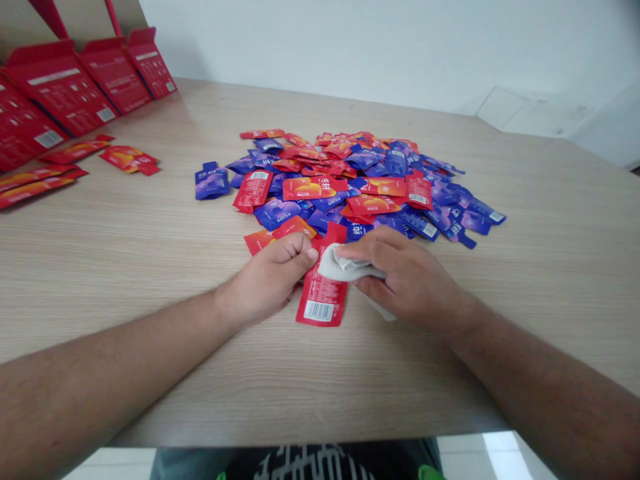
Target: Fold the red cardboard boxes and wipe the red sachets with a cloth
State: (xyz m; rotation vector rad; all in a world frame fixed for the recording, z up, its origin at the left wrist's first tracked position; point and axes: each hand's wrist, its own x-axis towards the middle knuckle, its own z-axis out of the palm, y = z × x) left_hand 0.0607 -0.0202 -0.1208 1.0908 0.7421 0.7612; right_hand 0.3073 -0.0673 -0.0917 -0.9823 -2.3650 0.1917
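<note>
My left hand (273, 273) pinches the left edge of a red pouch (323, 300), whose printed back with a barcode faces up. In my right hand (405, 273) is a folded white cloth (345, 265), which lies against the upper part of the pouch and covers some of its print. Just beyond both hands spreads a heap of red and blue pouches (313, 189) on the wooden table. The fingers of my left hand behind the pouch are hidden.
Open red boxes (75, 100) stand in a row at the back left. Several red pouches (127, 159) lie in front of them. The table (300, 393) ends at a near edge above my lap, and a white wall (350, 53) rises behind it.
</note>
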